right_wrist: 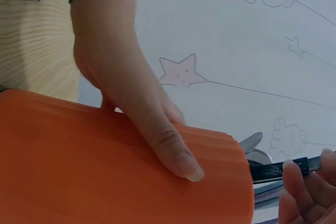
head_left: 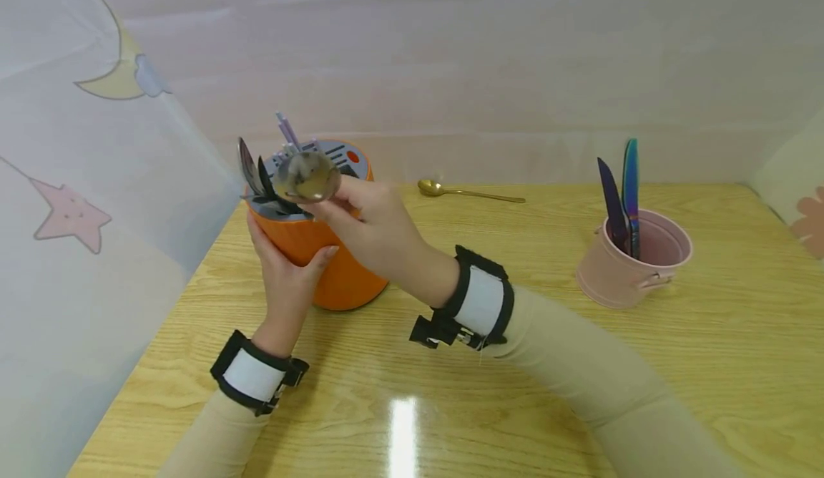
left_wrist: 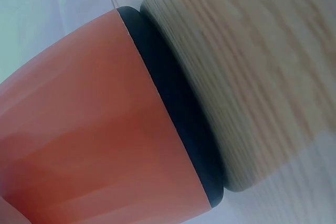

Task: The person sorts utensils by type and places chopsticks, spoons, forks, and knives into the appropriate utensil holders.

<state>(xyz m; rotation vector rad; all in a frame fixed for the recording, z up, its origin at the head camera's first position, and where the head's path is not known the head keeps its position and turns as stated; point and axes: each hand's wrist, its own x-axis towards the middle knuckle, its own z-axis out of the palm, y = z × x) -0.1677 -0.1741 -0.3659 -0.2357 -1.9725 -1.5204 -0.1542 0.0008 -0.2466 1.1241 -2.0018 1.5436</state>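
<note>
An orange cutlery holder (head_left: 350, 274) with a grey slotted top stands at the left of the table, several utensils upright in it. My left hand (head_left: 287, 277) holds its near left side, thumb across the front; the far fingers are hidden. Over the holder's top, my right hand (head_left: 380, 227) pinches a spoon (head_left: 309, 176), its shiny bowl up. In the right wrist view a black handle (right_wrist: 278, 170) runs from the holder to the right fingertips (right_wrist: 294, 179). The left wrist view shows the holder's dark base (left_wrist: 173, 103) on the wood.
A gold spoon (head_left: 476, 193) lies near the table's back edge. To the right stands a pink bucket (head_left: 608, 277) with a dark knife (head_left: 611, 199) and a rainbow-coloured knife (head_left: 631, 184) leaning in it. A printed cloth (head_left: 450, 70) hangs behind the table.
</note>
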